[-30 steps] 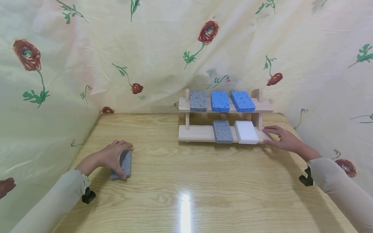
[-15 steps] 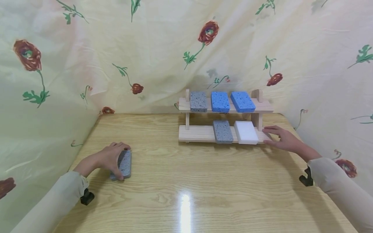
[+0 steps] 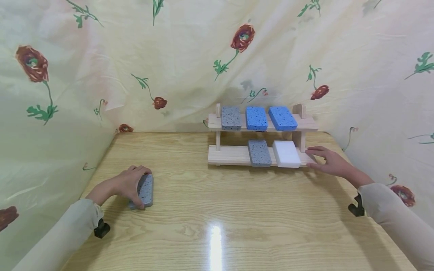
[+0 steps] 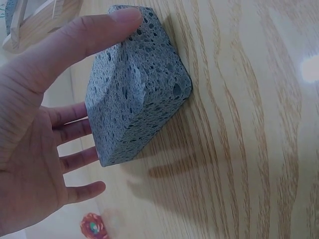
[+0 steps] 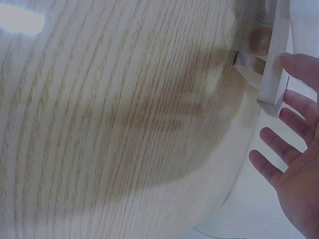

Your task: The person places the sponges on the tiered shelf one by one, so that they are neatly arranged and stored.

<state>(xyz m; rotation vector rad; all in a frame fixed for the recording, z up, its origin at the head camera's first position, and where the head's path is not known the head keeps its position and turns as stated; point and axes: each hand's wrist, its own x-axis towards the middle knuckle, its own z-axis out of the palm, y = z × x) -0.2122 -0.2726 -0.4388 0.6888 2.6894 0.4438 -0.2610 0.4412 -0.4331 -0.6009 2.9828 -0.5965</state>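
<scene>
On the left side of the table lies a grey porous sponge (image 3: 146, 192). My left hand (image 3: 129, 185) grips it between the thumb at its near end and the fingers at its far end. In the left wrist view the thumb lies over one end of the sponge (image 4: 134, 89), and several fingertips pass behind it. Over on the right, my right hand (image 3: 330, 162) holds the right end of the lower board of a small wooden shelf (image 3: 228, 154). The right wrist view has the thumb and forefinger on either side of the board's end (image 5: 273, 84), other fingers spread.
On the upper board sit another grey sponge (image 3: 231, 118) and two blue sponges (image 3: 256, 118). The lower one bears a grey sponge (image 3: 259, 153) and a white sponge (image 3: 286, 154). A flowered cloth (image 3: 183, 56) hangs behind and beside the wooden table (image 3: 190, 226).
My left hand's fingers and thumb have drawn in to the ends of the grey sponge, which stays in place. My right hand and the shelf have not moved.
</scene>
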